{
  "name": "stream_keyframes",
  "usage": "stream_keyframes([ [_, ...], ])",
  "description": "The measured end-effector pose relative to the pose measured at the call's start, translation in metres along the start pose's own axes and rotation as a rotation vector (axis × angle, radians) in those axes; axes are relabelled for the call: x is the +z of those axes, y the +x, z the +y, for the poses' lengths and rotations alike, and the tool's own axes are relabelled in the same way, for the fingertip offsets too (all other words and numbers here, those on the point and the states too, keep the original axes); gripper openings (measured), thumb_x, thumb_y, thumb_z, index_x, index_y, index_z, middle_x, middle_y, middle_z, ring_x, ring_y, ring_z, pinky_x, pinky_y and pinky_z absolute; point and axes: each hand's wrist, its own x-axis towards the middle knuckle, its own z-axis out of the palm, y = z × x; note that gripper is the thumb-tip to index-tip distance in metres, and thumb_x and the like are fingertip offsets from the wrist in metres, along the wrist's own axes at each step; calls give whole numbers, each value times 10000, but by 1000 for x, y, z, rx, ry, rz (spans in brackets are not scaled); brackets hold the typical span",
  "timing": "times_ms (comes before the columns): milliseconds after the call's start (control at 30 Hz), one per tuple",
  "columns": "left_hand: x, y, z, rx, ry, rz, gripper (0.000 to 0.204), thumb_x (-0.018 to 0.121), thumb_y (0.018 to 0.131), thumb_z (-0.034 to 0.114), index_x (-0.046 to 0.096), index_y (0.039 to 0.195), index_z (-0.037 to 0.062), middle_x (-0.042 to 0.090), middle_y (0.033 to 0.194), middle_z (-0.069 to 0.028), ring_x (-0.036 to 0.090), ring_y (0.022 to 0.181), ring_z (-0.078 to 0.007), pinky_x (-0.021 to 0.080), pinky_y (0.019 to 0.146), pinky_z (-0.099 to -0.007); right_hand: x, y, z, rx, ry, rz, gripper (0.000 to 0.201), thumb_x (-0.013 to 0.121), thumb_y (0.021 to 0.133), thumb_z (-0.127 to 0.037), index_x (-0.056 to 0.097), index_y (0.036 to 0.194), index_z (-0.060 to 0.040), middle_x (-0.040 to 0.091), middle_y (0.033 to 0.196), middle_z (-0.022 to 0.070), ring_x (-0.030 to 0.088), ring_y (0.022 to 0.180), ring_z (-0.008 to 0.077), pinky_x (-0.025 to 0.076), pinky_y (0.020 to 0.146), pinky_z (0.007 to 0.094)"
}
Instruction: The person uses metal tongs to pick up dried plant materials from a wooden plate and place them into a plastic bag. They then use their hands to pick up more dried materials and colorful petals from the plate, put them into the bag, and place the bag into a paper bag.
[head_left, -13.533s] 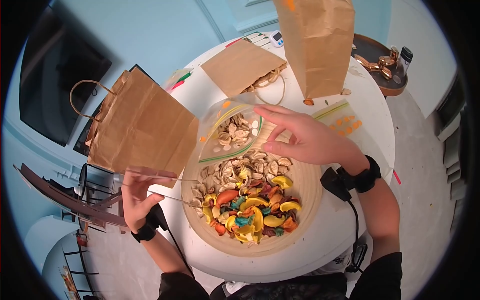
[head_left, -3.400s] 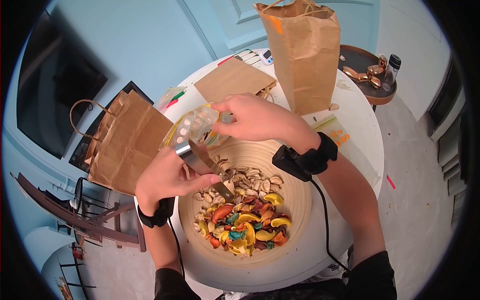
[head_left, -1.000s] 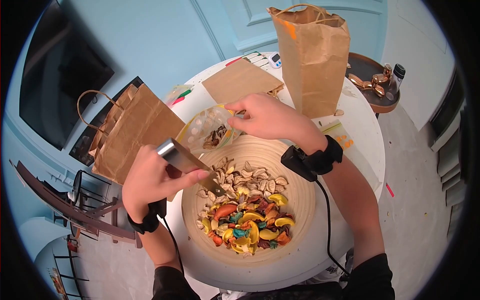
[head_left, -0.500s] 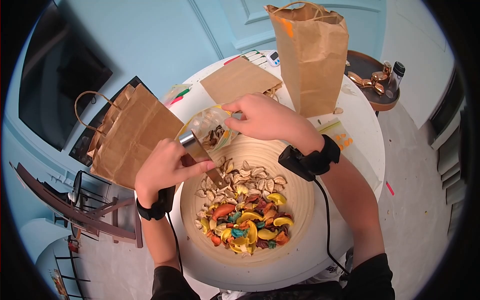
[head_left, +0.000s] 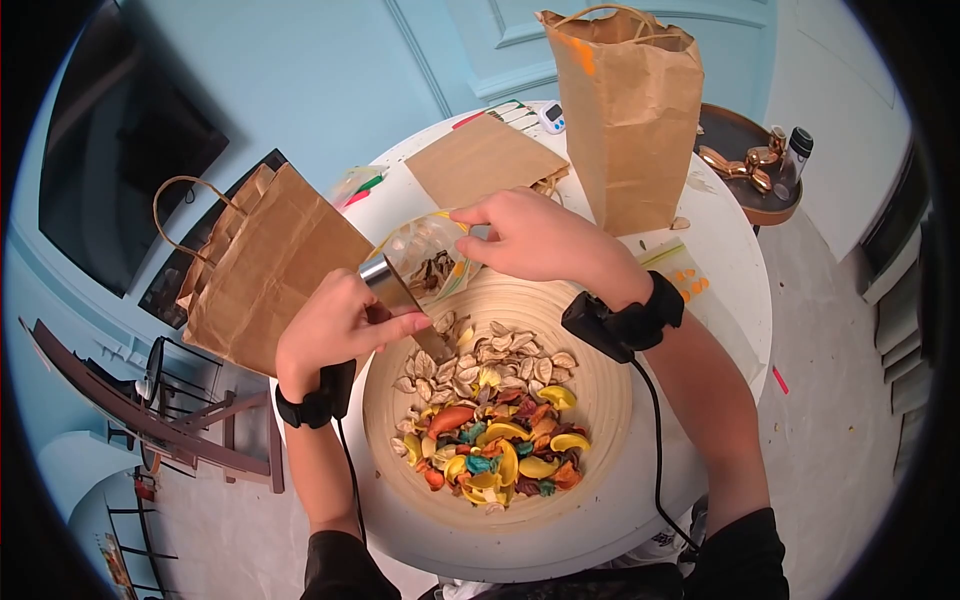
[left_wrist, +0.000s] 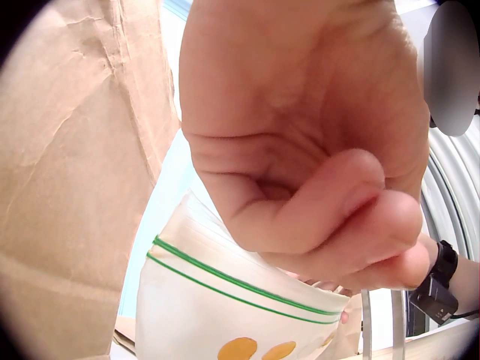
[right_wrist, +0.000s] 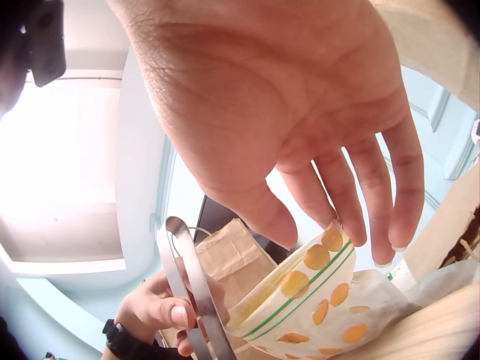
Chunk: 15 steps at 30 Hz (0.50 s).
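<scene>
In the head view my left hand [head_left: 325,325] grips metal tongs [head_left: 390,285], their bent end up and tips low among beige dried pods [head_left: 515,350] at the far-left part of the round wooden tray [head_left: 600,430]. I cannot tell whether the tips hold a pod. My right hand [head_left: 535,235] pinches the rim of a clear zip bag [head_left: 405,245] between thumb and fingers, its mouth apart. Inside the bag lie brown dried pieces [head_left: 433,275]. Orange dots and a green seal [right_wrist: 300,296] show on the bag in the right wrist view. Colourful potpourri [head_left: 500,445] lies nearer me on the tray.
A paper bag with handles [head_left: 275,270] stands left of the tray, and a tall one [head_left: 635,130] at the back right. A flat paper bag [head_left: 485,158] lies behind. Another dotted zip bag [head_left: 690,280] rests right of the tray, partly under my right forearm.
Compared with 13.5 s ago, the tongs have swung from lying sideways to pointing down, and the bag's mouth is wider. Over the last second the tongs' tips rose slightly; my right hand kept its hold.
</scene>
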Motion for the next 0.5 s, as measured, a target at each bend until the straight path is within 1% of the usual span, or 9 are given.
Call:
stream_keyframes([
  [67, -1, 1, 7, 6, -72, 13, 337, 815, 900, 314, 738, 968, -7, 569, 483, -76, 560, 390, -182, 447, 440, -295, 0, 0, 0, 1, -4, -5, 472, 657, 945, -258, 675, 1300, 53, 741, 999, 260, 719, 993, 355, 540, 939, 426],
  [167, -3, 0, 12, -2, -109, 31, 377, 822, 898, 248, 702, 1134, -20, 631, 580, -71, 576, 418, -151, 478, 467, -265, -1, 0, -1, 10, -4, -12, 471, 655, 947, -255, 673, 1304, 51, 742, 999, 260, 718, 999, 357, 538, 947, 428],
  [267, -6, -2, 18, -24, -195, 49, 400, 837, 884, 200, 687, 1179, -27, 684, 697, -56, 616, 500, -117, 493, 495, -251, -3, -1, -3, 25, -2, -27, 469, 653, 948, -254, 673, 1305, 50, 742, 1012, 260, 715, 1012, 359, 536, 954, 426],
  [367, -11, -12, 22, -69, -255, 100, 372, 856, 868, 178, 699, 1136, -25, 711, 805, -48, 647, 600, -90, 501, 516, -244, -3, -1, -3, 15, -8, -21, 468, 651, 949, -253, 673, 1304, 50, 743, 1010, 259, 715, 1014, 359, 536, 954, 426],
  [433, -15, -25, 18, -67, -246, 245, 359, 864, 859, 162, 697, 1113, -29, 709, 823, -45, 645, 617, -88, 503, 519, -240, -2, -1, -1, 0, -10, -7, 468, 651, 950, -254, 673, 1304, 51, 743, 1000, 257, 716, 1009, 358, 537, 951, 427],
  [467, -16, -28, 19, -65, -241, 317, 353, 868, 855, 154, 696, 1101, -32, 708, 832, -43, 644, 626, -87, 504, 520, -239, -1, 0, 1, -22, -10, 0, 481, 644, 949, -257, 662, 1324, 43, 711, 894, 229, 683, 882, 322, 524, 850, 413],
  [500, -24, -34, 26, -189, -310, 329, 298, 864, 859, 144, 703, 1034, -35, 699, 832, -46, 627, 620, -86, 496, 527, -227, 0, 1, 5, -44, -10, 7, 494, 638, 949, -260, 650, 1344, 36, 678, 789, 200, 650, 755, 287, 510, 750, 399],
])
